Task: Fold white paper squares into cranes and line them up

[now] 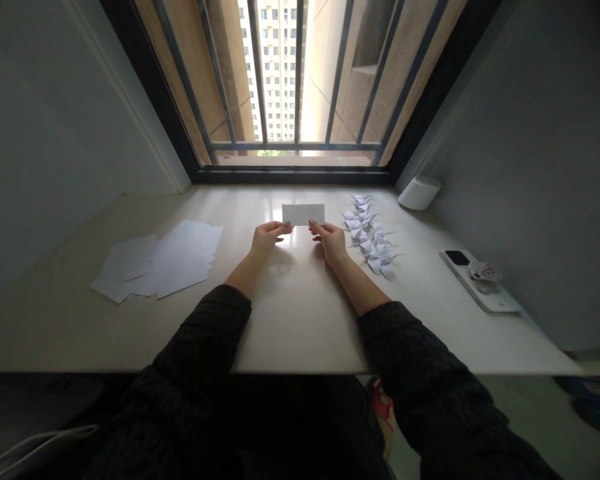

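Observation:
A small white rectangle of paper [303,213], wider than it is tall, is held up above the sill. My left hand [269,237] pinches its lower left corner between thumb and fingers. At the lower right corner my right hand [332,241] grips it the same way. Whether the sheet is folded I cannot tell. Just right of my right hand stand several folded paper cranes [370,233], crowded together in a long cluster. Off to the left lies a spread of loose white paper sheets [185,257], overlapping one another.
The pale windowsill counter [300,320] ends at a straight front edge near my body. A white phone [480,283] with a round grip lies at the right. A white cylindrical object [420,193] leans by the right wall. A barred window [297,157] rises behind.

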A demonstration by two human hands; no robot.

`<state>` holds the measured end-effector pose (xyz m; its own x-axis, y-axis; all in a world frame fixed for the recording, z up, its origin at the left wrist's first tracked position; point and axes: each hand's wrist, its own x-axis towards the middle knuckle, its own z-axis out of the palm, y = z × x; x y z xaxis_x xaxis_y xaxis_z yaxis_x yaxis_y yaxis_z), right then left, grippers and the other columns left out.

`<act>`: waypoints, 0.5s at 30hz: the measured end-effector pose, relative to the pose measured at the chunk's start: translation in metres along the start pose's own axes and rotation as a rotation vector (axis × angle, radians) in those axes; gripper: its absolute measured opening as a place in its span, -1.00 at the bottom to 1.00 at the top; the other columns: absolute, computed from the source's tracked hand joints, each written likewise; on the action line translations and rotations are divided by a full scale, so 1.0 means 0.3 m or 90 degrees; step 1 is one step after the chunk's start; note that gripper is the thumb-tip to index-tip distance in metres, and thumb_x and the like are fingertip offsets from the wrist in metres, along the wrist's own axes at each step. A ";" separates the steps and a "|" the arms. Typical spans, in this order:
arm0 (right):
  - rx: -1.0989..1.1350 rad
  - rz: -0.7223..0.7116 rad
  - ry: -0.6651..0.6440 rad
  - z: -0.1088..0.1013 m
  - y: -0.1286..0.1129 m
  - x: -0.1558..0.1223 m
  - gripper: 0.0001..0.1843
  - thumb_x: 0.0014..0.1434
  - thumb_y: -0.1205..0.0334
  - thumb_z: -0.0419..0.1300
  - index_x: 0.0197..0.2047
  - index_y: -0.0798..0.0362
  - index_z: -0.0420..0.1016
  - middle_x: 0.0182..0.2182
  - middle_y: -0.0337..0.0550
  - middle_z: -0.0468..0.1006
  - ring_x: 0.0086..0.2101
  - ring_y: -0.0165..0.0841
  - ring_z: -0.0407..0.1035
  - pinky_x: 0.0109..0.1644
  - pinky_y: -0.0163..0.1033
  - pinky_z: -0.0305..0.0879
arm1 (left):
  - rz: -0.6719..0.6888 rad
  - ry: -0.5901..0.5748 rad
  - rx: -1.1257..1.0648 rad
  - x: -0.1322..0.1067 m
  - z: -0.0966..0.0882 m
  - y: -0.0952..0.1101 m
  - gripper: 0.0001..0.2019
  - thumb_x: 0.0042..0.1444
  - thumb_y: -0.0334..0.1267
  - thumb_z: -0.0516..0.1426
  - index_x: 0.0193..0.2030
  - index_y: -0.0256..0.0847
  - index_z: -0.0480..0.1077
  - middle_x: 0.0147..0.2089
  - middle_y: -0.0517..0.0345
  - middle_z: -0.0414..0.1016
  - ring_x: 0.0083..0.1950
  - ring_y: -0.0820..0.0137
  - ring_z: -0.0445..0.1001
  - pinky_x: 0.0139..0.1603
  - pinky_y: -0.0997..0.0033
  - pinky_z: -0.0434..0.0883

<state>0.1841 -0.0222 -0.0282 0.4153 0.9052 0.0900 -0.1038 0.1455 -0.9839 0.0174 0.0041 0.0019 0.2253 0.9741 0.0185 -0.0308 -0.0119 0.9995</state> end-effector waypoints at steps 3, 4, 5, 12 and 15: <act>-0.002 0.006 0.005 0.000 0.002 0.003 -0.57 -0.21 -0.14 0.31 -0.52 0.10 0.51 -0.50 -0.13 0.52 -0.46 -0.40 0.34 -0.46 -0.33 0.26 | -0.006 -0.011 0.002 -0.010 0.000 0.008 -0.57 -0.19 0.12 0.25 -0.36 -0.25 0.52 -0.21 -0.10 0.56 -0.11 0.22 0.49 -0.16 0.31 0.30; 0.003 0.008 0.004 0.000 0.003 0.005 -0.57 -0.22 -0.14 0.31 -0.52 0.11 0.51 -0.51 -0.14 0.52 -0.47 -0.41 0.34 -0.46 -0.34 0.25 | -0.008 -0.013 0.003 -0.012 0.000 0.008 -0.55 -0.19 0.14 0.24 -0.35 -0.25 0.52 -0.20 -0.10 0.56 -0.11 0.22 0.49 -0.15 0.30 0.30; 0.009 0.009 0.002 0.000 0.005 0.006 -0.58 -0.22 -0.13 0.32 -0.53 0.11 0.50 -0.52 -0.14 0.51 -0.47 -0.41 0.33 -0.46 -0.34 0.25 | -0.010 -0.015 0.002 -0.012 0.000 0.008 -0.53 -0.19 0.15 0.23 -0.34 -0.26 0.52 -0.20 -0.11 0.56 -0.10 0.21 0.49 -0.14 0.29 0.30; 0.011 -0.008 -0.027 0.003 0.008 0.001 -0.61 -0.15 -0.10 0.30 -0.51 0.11 0.51 -0.52 -0.14 0.52 -0.48 -0.43 0.34 -0.44 -0.33 0.22 | 0.013 0.018 0.019 0.005 -0.006 -0.008 -0.50 -0.18 0.19 0.21 -0.36 -0.28 0.51 -0.22 -0.13 0.57 -0.15 0.21 0.51 -0.22 0.33 0.32; -0.026 -0.016 -0.062 0.008 0.007 -0.006 -0.60 -0.09 -0.11 0.25 -0.47 0.12 0.51 -0.49 -0.14 0.52 -0.46 -0.42 0.35 -0.42 -0.33 0.24 | 0.043 0.041 0.042 0.016 -0.013 -0.018 -0.51 -0.15 0.18 0.19 -0.37 -0.28 0.50 -0.26 -0.10 0.57 -0.18 0.23 0.51 -0.26 0.36 0.33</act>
<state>0.1811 -0.0225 -0.0301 0.3270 0.9364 0.1271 -0.0570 0.1538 -0.9865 0.0149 0.0099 -0.0036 0.1618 0.9830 0.0865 0.0202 -0.0909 0.9957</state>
